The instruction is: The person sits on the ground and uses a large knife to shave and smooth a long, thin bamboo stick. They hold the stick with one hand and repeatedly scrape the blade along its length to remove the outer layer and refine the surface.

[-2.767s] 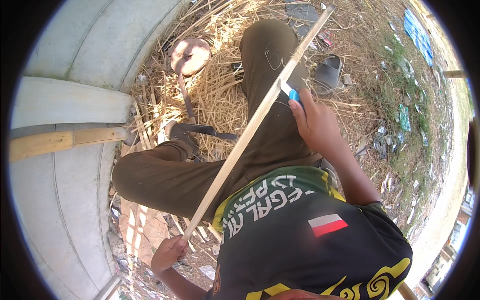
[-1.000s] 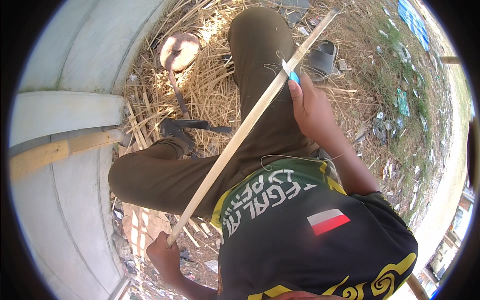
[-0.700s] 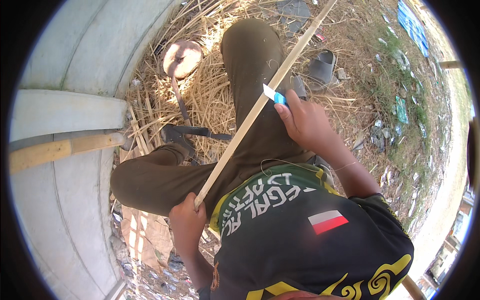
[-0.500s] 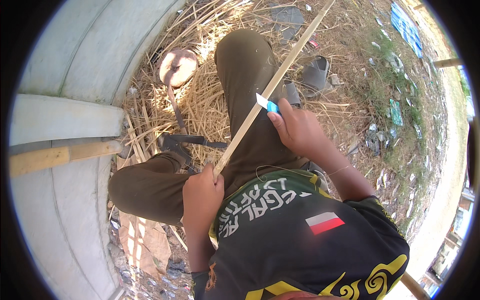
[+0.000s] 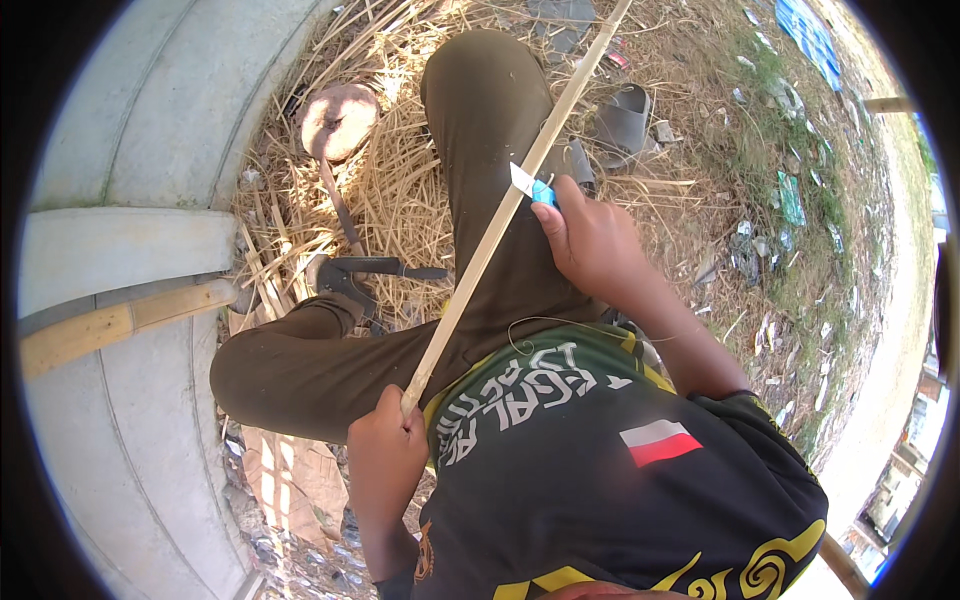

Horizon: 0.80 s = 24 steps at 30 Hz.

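A long, pale bamboo strip [image 5: 478, 268] slants across my raised thigh, its far end running out past the top of the view. Its near end sits in my left hand [image 5: 388, 440], which is closed around it beside my shirt. Above the thigh, my right hand [image 5: 597, 235] grips a blue utility knife [image 5: 543, 193]. The knife's blade lies against the strip, and part of the handle is hidden in my fingers. A thin curled shaving [image 5: 530, 325] lies near my waist.
Pale shavings [image 5: 400, 190] cover the ground around a round wood block [image 5: 340, 120]. A dark-handled blade [image 5: 375, 266] lies near my bent left leg. A grey sandal [image 5: 622, 125] sits beyond my right hand. A pale wall [image 5: 110, 270] with a bamboo pole [image 5: 130, 322] stands on the left.
My left hand has drawn the bamboo strip back toward my body, down and to the left. The right hand with the knife has barely shifted.
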Each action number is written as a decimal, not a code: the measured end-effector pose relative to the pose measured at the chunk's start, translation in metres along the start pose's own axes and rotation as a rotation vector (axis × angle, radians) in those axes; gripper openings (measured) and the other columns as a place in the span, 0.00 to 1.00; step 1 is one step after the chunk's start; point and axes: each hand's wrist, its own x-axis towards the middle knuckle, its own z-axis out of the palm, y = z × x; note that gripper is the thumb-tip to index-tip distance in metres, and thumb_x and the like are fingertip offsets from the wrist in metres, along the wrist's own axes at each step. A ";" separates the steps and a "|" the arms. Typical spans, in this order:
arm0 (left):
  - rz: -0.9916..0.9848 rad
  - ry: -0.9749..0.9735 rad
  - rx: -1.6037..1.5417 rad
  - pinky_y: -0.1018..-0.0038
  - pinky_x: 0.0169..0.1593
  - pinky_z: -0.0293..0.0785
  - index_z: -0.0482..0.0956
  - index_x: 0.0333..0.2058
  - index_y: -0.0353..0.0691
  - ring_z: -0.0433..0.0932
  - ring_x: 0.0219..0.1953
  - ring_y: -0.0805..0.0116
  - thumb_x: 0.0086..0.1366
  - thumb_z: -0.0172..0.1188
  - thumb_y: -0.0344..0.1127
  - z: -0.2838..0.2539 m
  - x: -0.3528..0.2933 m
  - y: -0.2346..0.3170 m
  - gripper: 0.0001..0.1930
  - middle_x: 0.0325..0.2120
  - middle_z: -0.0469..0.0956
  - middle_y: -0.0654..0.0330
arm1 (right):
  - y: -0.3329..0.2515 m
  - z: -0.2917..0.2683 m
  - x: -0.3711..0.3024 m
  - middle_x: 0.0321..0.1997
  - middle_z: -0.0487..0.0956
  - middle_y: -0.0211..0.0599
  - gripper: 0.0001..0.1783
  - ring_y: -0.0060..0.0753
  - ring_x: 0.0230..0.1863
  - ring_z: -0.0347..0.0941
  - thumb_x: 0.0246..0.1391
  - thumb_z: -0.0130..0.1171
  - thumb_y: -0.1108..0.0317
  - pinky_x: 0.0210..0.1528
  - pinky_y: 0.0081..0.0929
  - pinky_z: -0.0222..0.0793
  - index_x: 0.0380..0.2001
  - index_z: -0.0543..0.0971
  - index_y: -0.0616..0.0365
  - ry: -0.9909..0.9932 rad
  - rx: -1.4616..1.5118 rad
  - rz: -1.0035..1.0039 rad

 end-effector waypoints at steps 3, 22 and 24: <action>-0.048 -0.002 0.026 0.55 0.29 0.71 0.72 0.32 0.34 0.79 0.26 0.39 0.64 0.62 0.30 -0.007 -0.021 -0.008 0.08 0.20 0.77 0.43 | 0.000 0.001 0.002 0.15 0.75 0.48 0.22 0.62 0.18 0.74 0.73 0.48 0.48 0.20 0.53 0.68 0.35 0.68 0.57 0.034 0.014 0.054; -0.168 0.035 0.140 0.63 0.22 0.62 0.72 0.26 0.33 0.65 0.15 0.54 0.62 0.67 0.32 -0.067 -0.121 -0.117 0.13 0.11 0.67 0.50 | 0.012 -0.008 0.006 0.19 0.75 0.54 0.23 0.68 0.24 0.74 0.76 0.41 0.49 0.27 0.57 0.66 0.37 0.70 0.59 0.027 0.313 0.195; -0.119 0.040 0.097 0.63 0.23 0.64 0.71 0.26 0.34 0.66 0.15 0.49 0.62 0.70 0.36 -0.055 -0.077 -0.083 0.17 0.12 0.68 0.48 | 0.008 -0.009 0.003 0.20 0.76 0.53 0.24 0.67 0.25 0.74 0.76 0.41 0.48 0.27 0.56 0.67 0.37 0.70 0.59 0.010 0.257 0.200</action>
